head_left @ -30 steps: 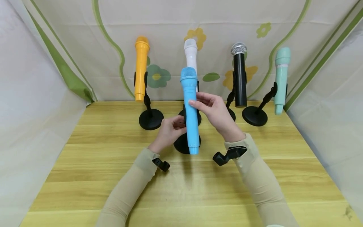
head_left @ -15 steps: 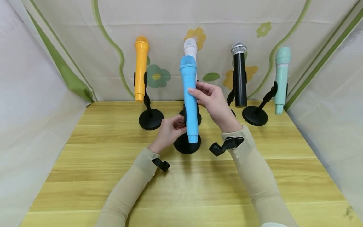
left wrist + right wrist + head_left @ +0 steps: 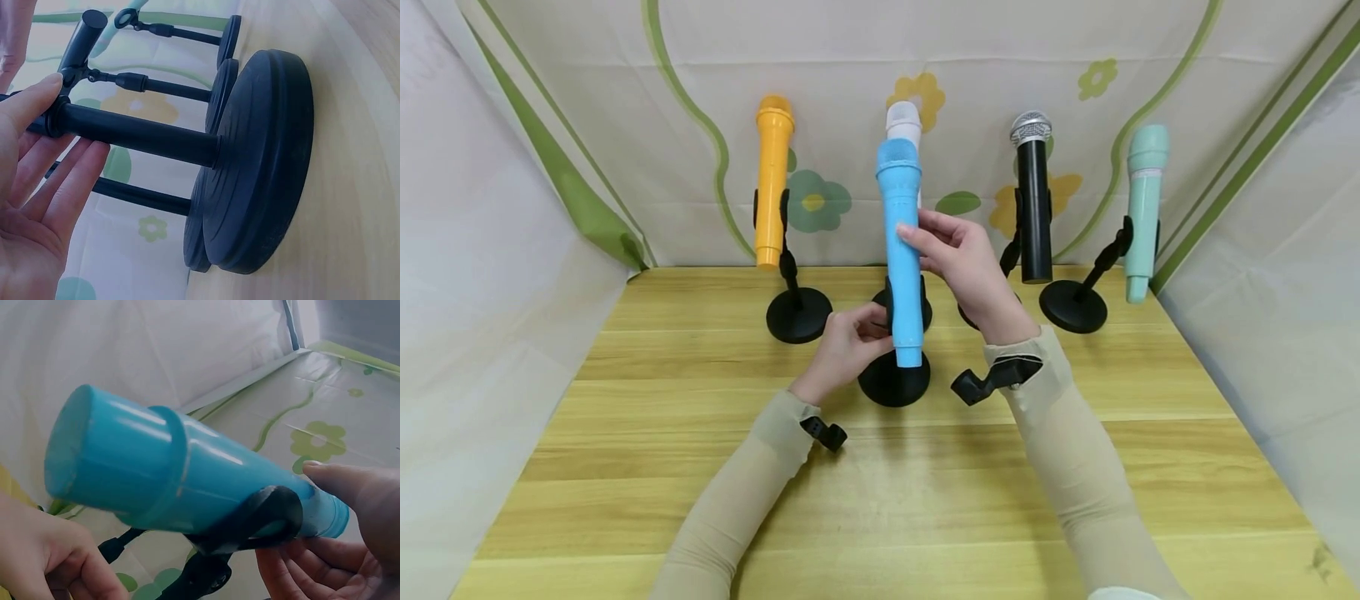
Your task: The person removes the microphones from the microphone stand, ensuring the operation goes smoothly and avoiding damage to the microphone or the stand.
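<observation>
My right hand (image 3: 973,275) pinches a blue microphone (image 3: 903,258) at its upper body, thumb in front and fingers behind. The microphone stands tilted, grille end up. In the right wrist view, the black clip (image 3: 275,515) of a microphone stand cups its body. My left hand (image 3: 842,350) holds that stand by its upper post; the left wrist view shows thumb and fingers around the black post (image 3: 137,131), above a round base (image 3: 269,162) resting on the table. A white microphone (image 3: 904,121) behind is mostly hidden by the blue one.
On black stands along the back are an orange microphone (image 3: 772,183) at left, a black one with a silver grille (image 3: 1034,200) and a mint-green one (image 3: 1144,212) at right. A patterned cloth (image 3: 700,50) hangs behind the wooden table (image 3: 662,433).
My right hand has moved the blue microphone up and away through the stand's clip, a large shift first, then a small one. The left hand has stayed on the stand.
</observation>
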Tool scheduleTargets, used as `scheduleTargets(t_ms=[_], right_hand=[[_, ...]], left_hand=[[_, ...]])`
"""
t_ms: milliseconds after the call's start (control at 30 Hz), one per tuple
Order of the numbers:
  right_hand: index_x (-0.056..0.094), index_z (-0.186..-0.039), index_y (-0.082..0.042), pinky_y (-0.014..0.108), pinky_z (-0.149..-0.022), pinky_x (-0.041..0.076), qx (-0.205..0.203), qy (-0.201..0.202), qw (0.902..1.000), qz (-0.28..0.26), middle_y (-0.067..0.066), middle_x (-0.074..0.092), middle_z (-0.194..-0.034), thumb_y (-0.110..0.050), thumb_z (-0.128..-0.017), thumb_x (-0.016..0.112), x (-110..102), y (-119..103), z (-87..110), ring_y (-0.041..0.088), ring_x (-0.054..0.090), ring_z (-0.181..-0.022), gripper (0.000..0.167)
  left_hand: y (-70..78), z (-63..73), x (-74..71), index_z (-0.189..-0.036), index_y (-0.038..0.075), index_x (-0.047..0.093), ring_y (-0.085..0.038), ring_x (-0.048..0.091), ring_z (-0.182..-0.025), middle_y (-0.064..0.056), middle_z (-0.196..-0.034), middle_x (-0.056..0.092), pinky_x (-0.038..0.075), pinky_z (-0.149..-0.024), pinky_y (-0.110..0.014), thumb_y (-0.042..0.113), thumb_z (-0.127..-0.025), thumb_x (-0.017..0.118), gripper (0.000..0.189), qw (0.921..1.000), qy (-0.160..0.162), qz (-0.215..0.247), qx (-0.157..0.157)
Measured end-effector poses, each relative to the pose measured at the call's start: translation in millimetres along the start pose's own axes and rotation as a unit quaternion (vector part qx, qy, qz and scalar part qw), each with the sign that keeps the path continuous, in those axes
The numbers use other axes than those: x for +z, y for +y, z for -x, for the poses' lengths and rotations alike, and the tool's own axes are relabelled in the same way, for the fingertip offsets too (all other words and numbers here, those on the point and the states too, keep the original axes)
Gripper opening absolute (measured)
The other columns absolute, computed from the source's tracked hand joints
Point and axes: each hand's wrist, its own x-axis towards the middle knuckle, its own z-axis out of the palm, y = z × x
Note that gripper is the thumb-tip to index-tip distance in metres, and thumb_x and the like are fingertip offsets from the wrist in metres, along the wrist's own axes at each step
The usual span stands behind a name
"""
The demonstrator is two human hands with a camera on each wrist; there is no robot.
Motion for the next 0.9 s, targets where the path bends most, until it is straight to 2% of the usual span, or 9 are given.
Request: scheduleTargets(t_ms=[333, 533, 900], right_hand=[[0.051, -0.149, -0.006, 0.038, -0.102, 0.05, 0.01, -0.015, 0.9986, 0.051, 0.016, 0.063, -0.13, -0.02, -0.095, 0.075, -5.2, 3.5, 17.8, 0.026, 0.062, -0.117, 0.062], [0.048, -0.151, -0.005, 0.037, -0.106, 0.047, 0.011, -0.018, 0.9987, 0.047, 0.015, 0.062, -0.133, -0.017, -0.094, 0.076, -6.6, 8.6, 27.5, 0.026, 0.061, -0.121, 0.065], [0.051, -0.149, -0.006, 0.035, -0.103, 0.048, 0.008, -0.007, 0.9996, 0.027, 0.014, 0.063, -0.132, -0.013, -0.093, 0.077, -4.7, 17.6, 40.2, 0.026, 0.062, -0.119, 0.063]], left_hand=[[1.5, -0.6, 0.0, -0.105, -0.009, 0.07, -0.029, 0.072, -0.082, -0.02, -0.097, 0.072, 0.061, -0.076, -0.033, -0.011, -0.087, 0.075, 0.019, 1.0, -0.001, 0.004, 0.002], [1.4, -0.7, -0.3, -0.104, -0.009, 0.07, -0.029, 0.073, -0.082, -0.019, -0.096, 0.072, 0.061, -0.076, -0.033, -0.011, -0.086, 0.076, 0.018, 1.0, 0.001, 0.005, -0.002], [1.7, -1.8, -1.6, -0.103, -0.009, 0.07, -0.029, 0.072, -0.082, -0.019, -0.096, 0.072, 0.061, -0.077, -0.033, -0.01, -0.087, 0.076, 0.017, 0.9998, -0.005, 0.013, -0.017]])
